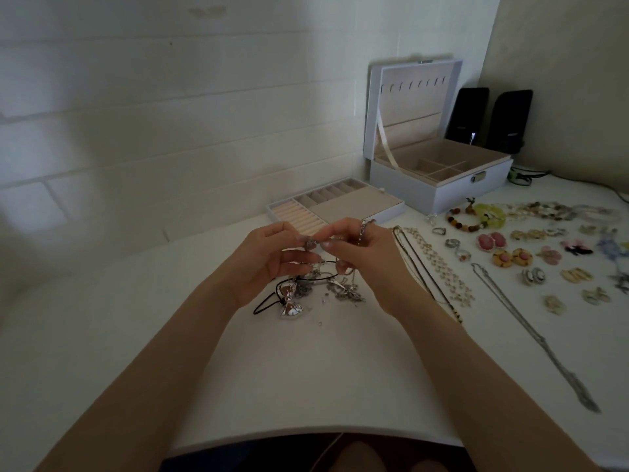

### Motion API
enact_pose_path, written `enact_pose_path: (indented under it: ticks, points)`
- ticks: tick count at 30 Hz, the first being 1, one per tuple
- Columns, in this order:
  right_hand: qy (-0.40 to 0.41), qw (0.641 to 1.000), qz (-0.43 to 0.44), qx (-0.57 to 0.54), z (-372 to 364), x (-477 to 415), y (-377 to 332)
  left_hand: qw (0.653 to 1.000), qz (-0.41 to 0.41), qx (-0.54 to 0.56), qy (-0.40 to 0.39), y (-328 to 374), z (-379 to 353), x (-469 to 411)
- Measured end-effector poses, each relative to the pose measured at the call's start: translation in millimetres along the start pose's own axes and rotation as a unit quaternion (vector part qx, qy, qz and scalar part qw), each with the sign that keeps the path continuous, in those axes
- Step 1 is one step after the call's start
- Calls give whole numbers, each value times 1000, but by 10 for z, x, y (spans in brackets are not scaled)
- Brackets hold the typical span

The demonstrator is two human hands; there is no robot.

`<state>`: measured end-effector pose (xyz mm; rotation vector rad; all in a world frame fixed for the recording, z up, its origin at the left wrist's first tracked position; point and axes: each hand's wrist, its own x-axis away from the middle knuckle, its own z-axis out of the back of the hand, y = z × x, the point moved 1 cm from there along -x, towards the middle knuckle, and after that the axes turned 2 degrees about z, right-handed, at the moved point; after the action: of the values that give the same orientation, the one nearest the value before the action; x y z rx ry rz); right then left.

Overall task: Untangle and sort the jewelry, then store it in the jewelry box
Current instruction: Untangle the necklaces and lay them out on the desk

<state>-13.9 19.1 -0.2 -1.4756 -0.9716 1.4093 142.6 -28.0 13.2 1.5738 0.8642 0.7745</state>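
Note:
My left hand (269,257) and my right hand (360,253) meet above a tangled clump of silver chains and a black cord (316,284) on the white table (306,369). Both pinch a small part of the tangle at the fingertips, with chains hanging down to the pile. A silver chain drapes over my right fingers. A shiny silver bow pendant (289,303) on the black cord lies at the pile's left. The white jewelry box (439,165) stands open at the back, its lid upright. Its removed tray (337,207) lies just behind my hands.
Sorted pieces lie to the right: long necklaces (432,264), a long silver chain (531,332), rings (454,243), bead bracelets (476,216), and several earrings (510,257). Two black speakers (490,117) stand behind the box. The wall is close at the left and back.

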Motion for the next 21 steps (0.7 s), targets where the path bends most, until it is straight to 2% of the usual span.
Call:
enact_pose_path:
  ticks: [5, 9, 14, 21]
  points:
    - [32, 991, 60, 119, -19, 4, 32, 1000, 0, -26, 16, -16, 33, -3]
    - [56, 949, 102, 292, -21, -27, 117, 997, -8, -76, 14, -54, 51, -17]
    - [64, 944, 121, 299, 2, -23, 113, 999, -9, -45, -9, -57, 42, -33]
    - [59, 961, 104, 251, -29, -12, 121, 999, -8, -12, 35, -44, 69, -49]
